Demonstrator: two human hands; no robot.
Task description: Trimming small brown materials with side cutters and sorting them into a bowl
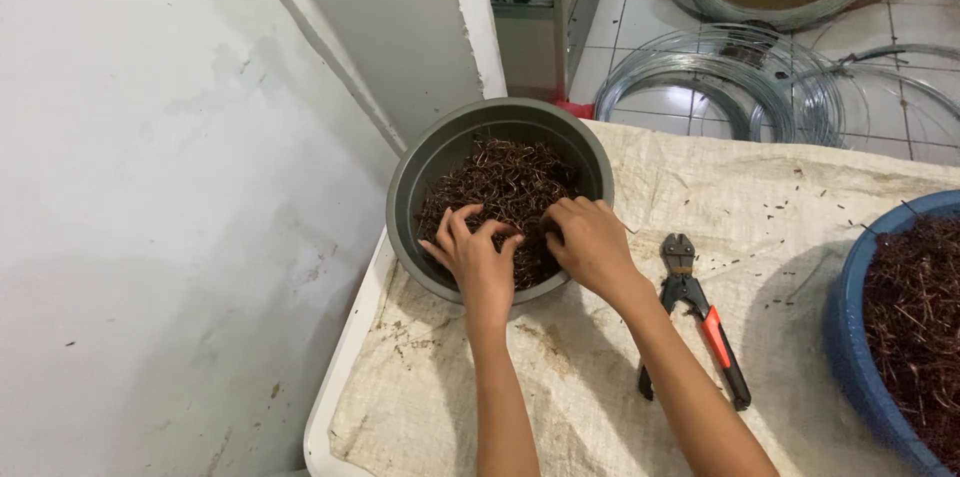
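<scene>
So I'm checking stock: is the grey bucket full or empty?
Partly full: brown wire bits fill the grey bucket well below its rim.

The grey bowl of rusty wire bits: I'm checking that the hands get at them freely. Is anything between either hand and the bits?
Nothing visible. Both the left hand and the right hand are already inside the grey bowl, fingers on the wire bits. The cutters lie apart on the sack cloth.

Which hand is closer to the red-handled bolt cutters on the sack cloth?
Right. The right hand is in the grey bucket, just beside the red-handled bolt cutters; the left hand is farther away.
</scene>
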